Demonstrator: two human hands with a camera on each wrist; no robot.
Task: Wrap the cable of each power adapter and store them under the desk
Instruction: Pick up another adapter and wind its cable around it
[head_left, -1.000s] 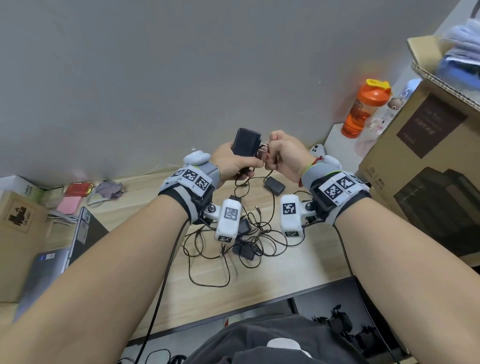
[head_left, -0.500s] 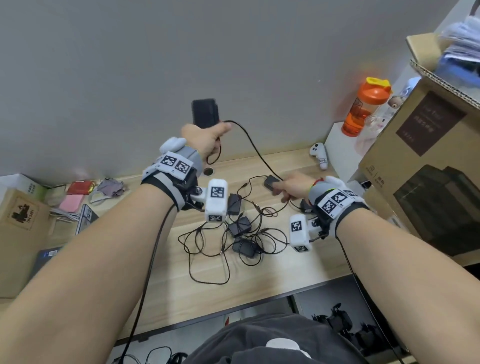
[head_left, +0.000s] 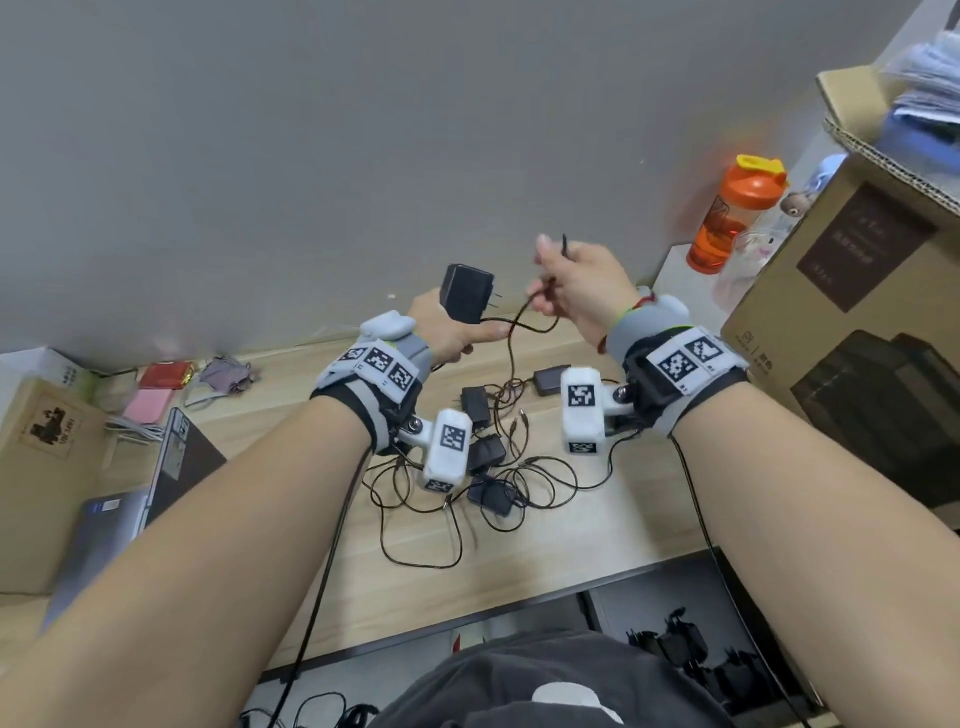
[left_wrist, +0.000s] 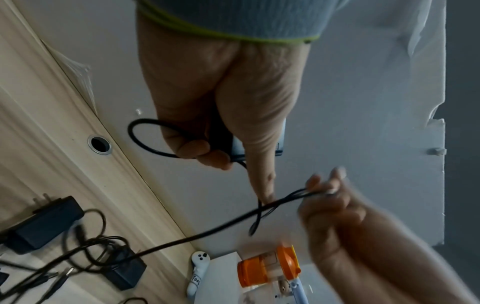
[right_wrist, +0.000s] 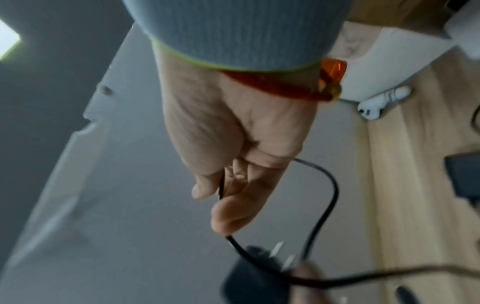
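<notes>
With my left hand (head_left: 452, 332) gripping the adapter (head_left: 464, 292) and my right hand (head_left: 582, 291) pinching its cable (head_left: 511, 332), I'd wind snug, even turns round the body.

Black adapter (head_left: 464, 292), black cable (head_left: 511, 353), more black adapters (head_left: 485, 452) on the pale wood-grain counter (head_left: 571, 525). Orange bottle (head_left: 735, 218) with yellow cap tab, brown cardboard box (head_left: 857, 322), grey wall (head_left: 311, 156), black-and-white checker tags on grey wristbands (head_left: 382, 364).

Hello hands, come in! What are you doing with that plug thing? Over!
Left hand holds the adapter up. Right hand pinches its cable. Cable not wound yet, runs down into the tangle on the desk.
</notes>
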